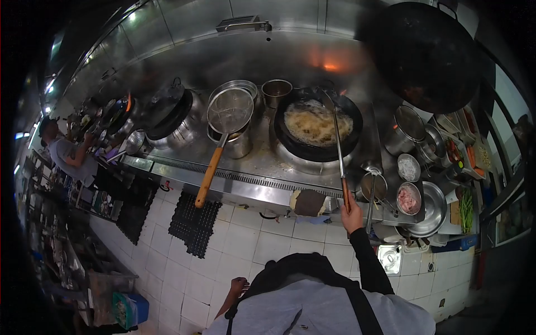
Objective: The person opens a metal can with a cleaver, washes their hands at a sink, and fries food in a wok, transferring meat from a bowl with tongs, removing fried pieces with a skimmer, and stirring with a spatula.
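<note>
My right hand (352,216) is closed around the wooden handle of a long wok spatula (338,142). Its metal shaft slants over a black wok (359,131), and the spatula's head is at the far rim, too dark to make out fully. Inside the wok, yellowish oil (318,121) foams and bubbles, with darker pieces showing in it. Low beside my body hangs my left hand (239,286), its fingers loosely apart and nothing visible in them. A folded cloth (309,202) lies on the stove's front edge, left of my right hand.
A wire strainer (230,110) with a wooden handle rests across a pot, handle jutting over the front edge. Bowls of raw meat (408,199) and white stuff (408,167) stand right. A big dark wok (424,56) is upper right. Another person (75,153) works far left. Black mats (192,223) cover some floor.
</note>
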A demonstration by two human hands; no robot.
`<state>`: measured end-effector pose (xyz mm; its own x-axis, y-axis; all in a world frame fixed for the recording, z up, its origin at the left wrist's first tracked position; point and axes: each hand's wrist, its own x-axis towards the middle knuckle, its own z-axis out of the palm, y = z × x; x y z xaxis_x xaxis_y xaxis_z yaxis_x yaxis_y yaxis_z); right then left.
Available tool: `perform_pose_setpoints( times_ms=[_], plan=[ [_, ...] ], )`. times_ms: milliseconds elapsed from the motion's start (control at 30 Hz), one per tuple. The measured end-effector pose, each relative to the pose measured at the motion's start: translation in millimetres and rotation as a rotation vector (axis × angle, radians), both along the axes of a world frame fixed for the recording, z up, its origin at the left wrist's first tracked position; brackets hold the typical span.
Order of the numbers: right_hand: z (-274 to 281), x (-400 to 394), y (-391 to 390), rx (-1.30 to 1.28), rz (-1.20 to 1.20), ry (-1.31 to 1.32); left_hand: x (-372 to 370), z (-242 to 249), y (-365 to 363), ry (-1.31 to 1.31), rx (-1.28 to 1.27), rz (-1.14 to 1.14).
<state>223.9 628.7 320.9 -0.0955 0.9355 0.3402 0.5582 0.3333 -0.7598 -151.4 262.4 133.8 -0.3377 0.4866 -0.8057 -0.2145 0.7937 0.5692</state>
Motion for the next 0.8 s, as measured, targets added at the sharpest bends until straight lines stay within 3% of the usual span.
perform_pose_setpoints(
  times_ms=[167,200,267,300,333,400,433,533,600,633,667,767,800],
  plan=[
    [75.1,-11.7,26.7,-0.365,0.119,0.158,-3.8,-2.9,-27.8,0.073,0.042,0.006],
    [80.0,-10.6,33.2,-0.386,0.123,0.057,-7.7,-10.9,-30.2,0.044,0.040,0.047],
    [85.0,-20.5,40.0,-0.401,0.127,-0.062,-21.4,-92.5,-62.8,-0.069,0.077,0.178],
    [87.3,-25.5,43.3,-0.408,0.130,-0.122,-25.1,-111.0,-70.6,-0.120,0.068,0.228],
    [85.5,-36.3,44.2,-0.308,0.080,-0.163,-14.9,-28.4,-50.6,0.096,0.012,0.056],
    [71.7,-59.0,49.6,-0.201,0.045,-0.209,-14.6,-30.0,-54.5,0.087,0.022,0.080],
    [57.6,-70.3,52.0,-0.216,0.087,-0.071,-14.9,-26.6,-57.6,0.087,0.024,0.088],
    [92.9,-128.8,28.6,-0.594,0.248,0.478,-21.4,-33.0,-68.6,0.172,0.036,-0.049],
    [57.7,-172.8,43.3,-0.607,0.317,0.628,-25.7,-39.8,-76.0,0.260,0.062,-0.153],
    [39.1,-196.9,52.3,-0.596,0.299,0.591,-27.9,-46.4,-80.2,0.348,0.095,-0.243],
    [19.0,-221.6,60.6,-0.585,0.279,0.555,-33.6,-65.0,-95.9,0.547,0.294,-0.360],
    [-29.3,-288.2,67.9,-0.532,0.138,0.421,-49.9,-71.0,-111.9,0.532,0.454,-0.337],
    [-47.8,-303.1,69.0,-0.444,0.097,0.321,-56.9,-87.5,-123.8,0.676,0.558,-0.364]
  ],
)
